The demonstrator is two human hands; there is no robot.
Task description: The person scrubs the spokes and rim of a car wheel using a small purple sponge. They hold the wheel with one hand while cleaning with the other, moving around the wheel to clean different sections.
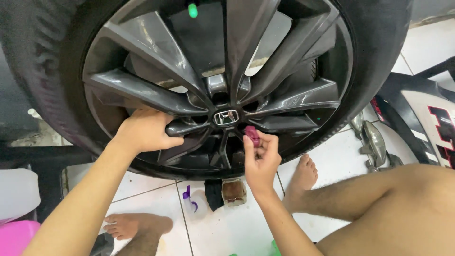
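Observation:
A dark grey alloy wheel [142, 87] in its black tyre [42, 76] stands upright in front of me on white tiles. My left hand [144, 130] grips a lower-left spoke beside the hub cap [225, 117]. My right hand [260, 159] is shut on a small maroon pad [252, 135], held against the rim just below and right of the hub. A green valve cap [192, 10] shows at the top of the rim.
On the tiled floor [227, 227] under the wheel lie a small spray bottle with a purple trigger [192, 201], a black cloth [214, 193] and a brown sponge block [234, 192]. My bare feet [137, 225] rest nearby. A motorcycle body panel [426, 114] lies at right; a pink container [16, 237] at bottom left.

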